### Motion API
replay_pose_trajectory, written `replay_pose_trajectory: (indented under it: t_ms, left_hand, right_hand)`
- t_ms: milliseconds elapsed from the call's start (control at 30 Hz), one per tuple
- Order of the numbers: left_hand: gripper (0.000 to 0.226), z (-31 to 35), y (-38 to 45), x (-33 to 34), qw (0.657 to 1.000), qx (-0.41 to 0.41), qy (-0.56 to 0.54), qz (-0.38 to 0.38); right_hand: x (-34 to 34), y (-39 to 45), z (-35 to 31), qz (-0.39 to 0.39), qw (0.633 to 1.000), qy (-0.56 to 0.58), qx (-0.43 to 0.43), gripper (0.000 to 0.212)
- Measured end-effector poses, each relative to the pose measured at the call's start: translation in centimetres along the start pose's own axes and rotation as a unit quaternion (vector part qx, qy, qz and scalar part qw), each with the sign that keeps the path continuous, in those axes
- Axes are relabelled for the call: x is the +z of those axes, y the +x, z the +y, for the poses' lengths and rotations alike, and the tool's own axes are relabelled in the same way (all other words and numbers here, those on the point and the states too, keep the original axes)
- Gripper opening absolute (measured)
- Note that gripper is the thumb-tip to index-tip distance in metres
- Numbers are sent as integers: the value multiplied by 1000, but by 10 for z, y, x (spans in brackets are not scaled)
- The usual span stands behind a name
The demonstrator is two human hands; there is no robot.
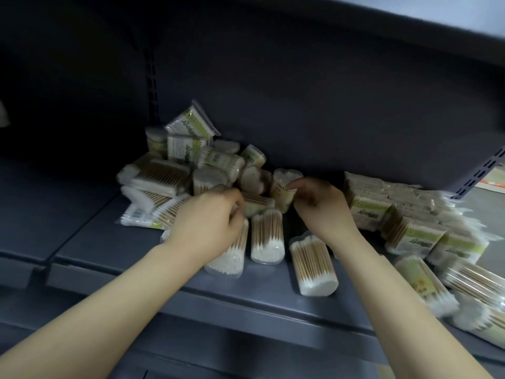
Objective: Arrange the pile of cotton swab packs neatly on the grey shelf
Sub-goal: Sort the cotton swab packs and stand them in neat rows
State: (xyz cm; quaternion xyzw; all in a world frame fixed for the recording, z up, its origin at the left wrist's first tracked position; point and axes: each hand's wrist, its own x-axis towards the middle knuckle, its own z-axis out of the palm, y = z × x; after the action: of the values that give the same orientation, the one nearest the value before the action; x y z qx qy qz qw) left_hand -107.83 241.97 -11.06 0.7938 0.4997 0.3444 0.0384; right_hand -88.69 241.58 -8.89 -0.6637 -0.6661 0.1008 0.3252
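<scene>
Heap of clear-plastic packs of wooden-stick cotton swabs (196,170) sits on the flat dark-grey metal shelf (114,242), piled against its back panel, just beyond and left of both sets of fingers; packs lie at all angles, some on end, some flat, none aligned. Left hand (210,217): fingers curled down into the near edge of the heap, apparently closed round a pack; which one cannot be told, as the hand hides it. Right hand (319,206): fingers bent, thumb and forefinger pinching the upright oval tub of swabs with a yellow label (284,187) at its near side. Just below the fingers, toward the shelf lip, three loose oval tubs (267,239) lie on their sides, cotton ends facing out. Right of the right hand's fingers, flat rectangular green-labelled packs (410,214) stand closer together in a rough row, though edges are blurred and the outer ones slump. Judgement: early to middle stage; right side partly ordered, central heap and loose tubs not yet sorted.
</scene>
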Motion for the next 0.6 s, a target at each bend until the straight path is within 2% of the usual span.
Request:
replay_pose_trajectory:
  t_ms: [233, 433, 600]
  left_hand:
    - [2, -26, -30, -18, 999, -15, 23, 29]
    - [18, -49, -46, -30, 995, -65, 70, 37]
    - [21, -61, -54, -37, 992, -91, 80, 22]
  right_hand:
    - [19, -14, -31, -45, 997, -16, -54, 28]
    - [44, -22, -52, -72, 994, 9, -79, 29]
    - [61, -20, -63, -98, 991, -3, -95, 36]
